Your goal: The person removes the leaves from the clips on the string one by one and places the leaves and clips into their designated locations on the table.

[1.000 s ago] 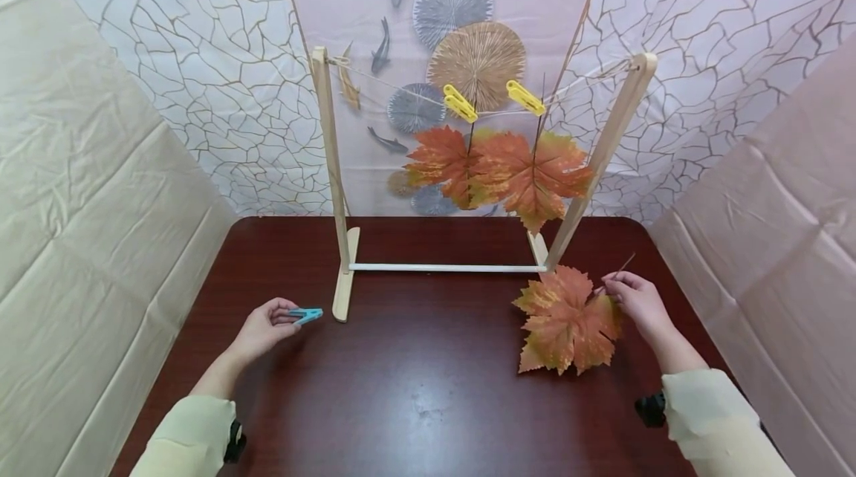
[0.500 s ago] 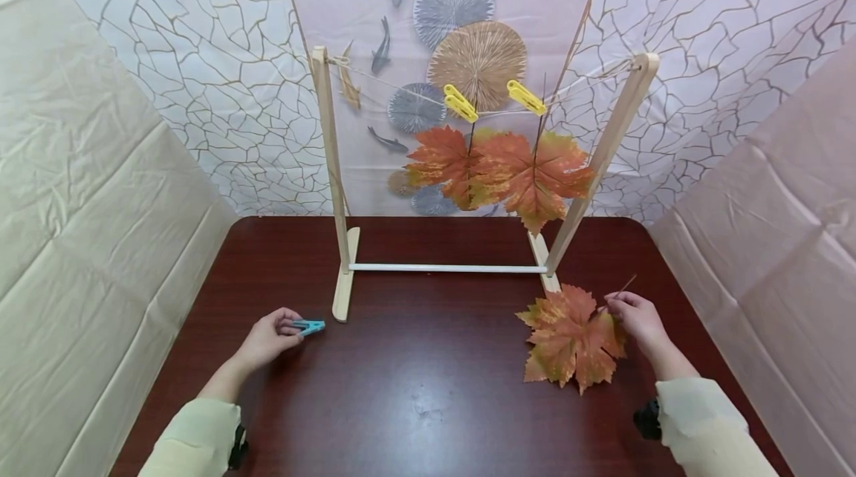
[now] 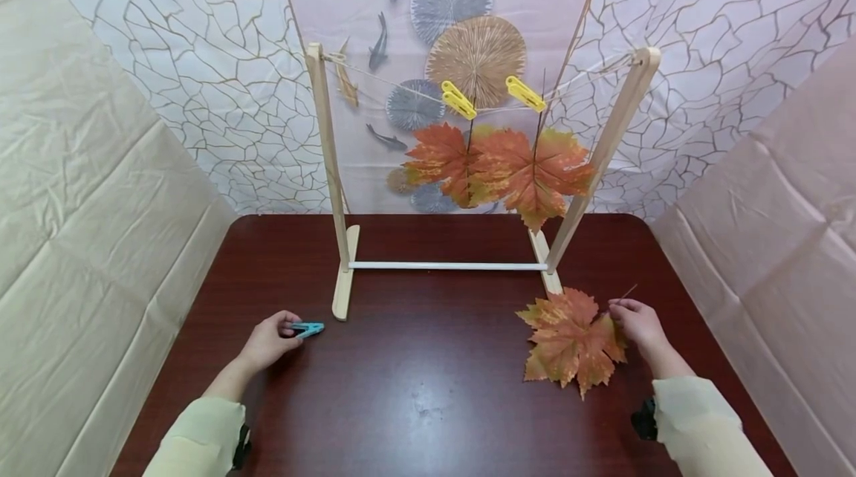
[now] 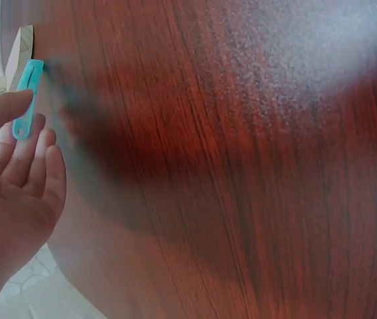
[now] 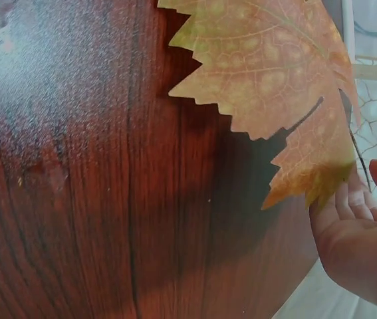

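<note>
My left hand [image 3: 270, 342] pinches a light blue clothespin [image 3: 309, 329] between thumb and fingers, left of the rack's left foot. In the left wrist view the clothespin [image 4: 28, 100] points away from the palm, its tail under the thumb. On the right, my right hand [image 3: 638, 325] pinches the thin stem of an orange and yellow artificial maple leaf [image 3: 571, 343]. The leaf spreads leftward from the fingers, close over the table, and overlaps the rack's right foot. In the right wrist view the leaf [image 5: 268, 66] casts a shadow on the wood beside the hand [image 5: 361, 232].
A wooden rack with a left post [image 3: 329, 157], a right post [image 3: 605, 157] and a white bottom bar [image 3: 448, 266] stands at the back. From its string, yellow clothespins [image 3: 458, 99] hold two maple leaves [image 3: 535, 172]. The dark red table [image 3: 414, 373] meets draped walls on both sides.
Both hands have lowered slightly toward the front of the table, the left with the clothespin and the right with the leaf. In the last half second they barely move.
</note>
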The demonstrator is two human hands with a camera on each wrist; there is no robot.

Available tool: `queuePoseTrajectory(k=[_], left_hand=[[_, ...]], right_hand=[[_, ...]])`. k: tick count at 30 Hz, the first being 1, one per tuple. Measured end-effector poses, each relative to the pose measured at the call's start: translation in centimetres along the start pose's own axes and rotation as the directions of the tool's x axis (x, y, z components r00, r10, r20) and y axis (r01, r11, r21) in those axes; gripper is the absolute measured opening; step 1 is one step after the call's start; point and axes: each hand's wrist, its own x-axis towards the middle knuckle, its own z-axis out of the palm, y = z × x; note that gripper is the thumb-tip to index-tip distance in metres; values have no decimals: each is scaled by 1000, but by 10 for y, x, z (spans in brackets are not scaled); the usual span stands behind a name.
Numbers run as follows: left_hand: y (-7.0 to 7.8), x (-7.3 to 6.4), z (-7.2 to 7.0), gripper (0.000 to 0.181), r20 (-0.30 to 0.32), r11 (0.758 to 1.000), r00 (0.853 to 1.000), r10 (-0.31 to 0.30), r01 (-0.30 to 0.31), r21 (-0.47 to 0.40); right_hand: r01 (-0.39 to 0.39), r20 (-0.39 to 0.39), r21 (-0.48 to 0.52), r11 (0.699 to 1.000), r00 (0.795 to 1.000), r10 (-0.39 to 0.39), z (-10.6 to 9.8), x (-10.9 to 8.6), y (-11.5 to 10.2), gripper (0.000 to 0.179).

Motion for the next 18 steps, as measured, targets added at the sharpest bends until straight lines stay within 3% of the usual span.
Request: queuePoseTrajectory(k=[10, 18], left_hand=[[-4, 1, -2, 35, -31, 994, 1000, 3, 1, 110], [11, 2, -15, 40, -56, 995, 998, 35, -30, 95]], right_hand=[[-10, -22, 79, 997, 1000, 12, -5, -2, 4, 48], [33, -47, 101, 994, 998, -29, -12, -2, -8, 47]])
